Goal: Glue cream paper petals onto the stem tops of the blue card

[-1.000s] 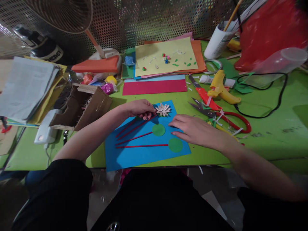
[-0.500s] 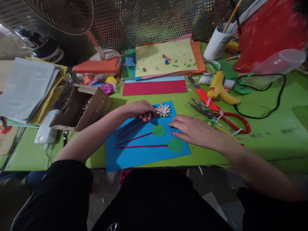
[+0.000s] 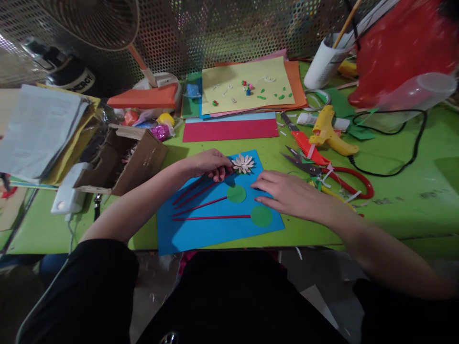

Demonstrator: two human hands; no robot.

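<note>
A blue sheet of card lies at the table's front edge with several thin red stems on it. Two of the stems end in green paper circles. Near the sheet's top right is a pale flower with many narrow petals, over a bit of green. My left hand pinches this flower's left edge between thumb and forefinger, its other fingers curled. At the sheet's right edge rests my right hand, holding nothing, its fingers apart and slightly bent.
Right of the sheet lie red-handled scissors, an orange cutter and a yellow glue gun with its black cord. A cardboard box stands left. Behind are stacked coloured papers bearing small clay pieces, and a fan.
</note>
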